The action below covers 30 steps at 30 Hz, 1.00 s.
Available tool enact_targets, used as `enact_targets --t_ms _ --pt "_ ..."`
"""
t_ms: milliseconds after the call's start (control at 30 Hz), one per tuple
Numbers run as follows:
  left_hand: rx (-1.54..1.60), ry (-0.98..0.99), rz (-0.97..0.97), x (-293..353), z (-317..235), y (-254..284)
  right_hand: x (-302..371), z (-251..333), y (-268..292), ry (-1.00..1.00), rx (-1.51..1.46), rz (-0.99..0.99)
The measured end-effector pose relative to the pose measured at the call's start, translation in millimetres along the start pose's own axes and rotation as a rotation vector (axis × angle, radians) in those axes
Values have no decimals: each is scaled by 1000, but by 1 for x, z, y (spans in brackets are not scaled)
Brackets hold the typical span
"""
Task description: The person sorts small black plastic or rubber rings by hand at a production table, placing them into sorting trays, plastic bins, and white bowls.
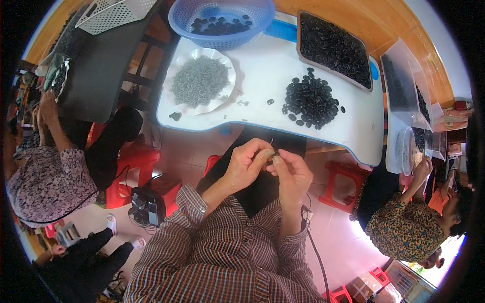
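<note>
In front of my body, just off the table's near edge, my left hand [250,162] and my right hand [292,177] meet at the fingertips. Both are closed in a pinch around a small dark piece [275,153], mostly covered by the fingers. A thin, pale tip juts up above the left fingers; its kind cannot be made out. Beyond them on the white table [260,76] lies a heap of black oval pieces [309,101]. To the left, a white scalloped plate [228,64] holds many small grey translucent parts [199,80].
A blue colander [182,28] with black ovals stands at the far left, and a tray [333,43] of black pieces at the far right. Co-workers sit on both sides. Red stools [345,184] and a black box with cables [151,206] stand below.
</note>
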<state>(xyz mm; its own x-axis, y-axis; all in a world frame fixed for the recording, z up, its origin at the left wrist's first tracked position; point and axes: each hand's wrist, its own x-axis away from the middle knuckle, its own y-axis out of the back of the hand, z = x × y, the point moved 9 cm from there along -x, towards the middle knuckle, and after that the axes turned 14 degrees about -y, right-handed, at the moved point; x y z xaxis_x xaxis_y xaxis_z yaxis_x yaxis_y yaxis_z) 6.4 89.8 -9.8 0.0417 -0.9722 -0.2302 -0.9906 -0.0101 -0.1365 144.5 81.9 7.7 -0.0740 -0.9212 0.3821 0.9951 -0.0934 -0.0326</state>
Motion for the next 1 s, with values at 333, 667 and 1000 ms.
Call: enact_targets --t_ms 333,667,1000 --pt "-108 -45 1 -1 -4 0 6 9 -2 188 144 -81" --pt "244 138 -50 4 13 -12 1 8 6 100 -2 -78" --pt "167 115 9 2 15 -15 -8 -5 10 24 4 -22"
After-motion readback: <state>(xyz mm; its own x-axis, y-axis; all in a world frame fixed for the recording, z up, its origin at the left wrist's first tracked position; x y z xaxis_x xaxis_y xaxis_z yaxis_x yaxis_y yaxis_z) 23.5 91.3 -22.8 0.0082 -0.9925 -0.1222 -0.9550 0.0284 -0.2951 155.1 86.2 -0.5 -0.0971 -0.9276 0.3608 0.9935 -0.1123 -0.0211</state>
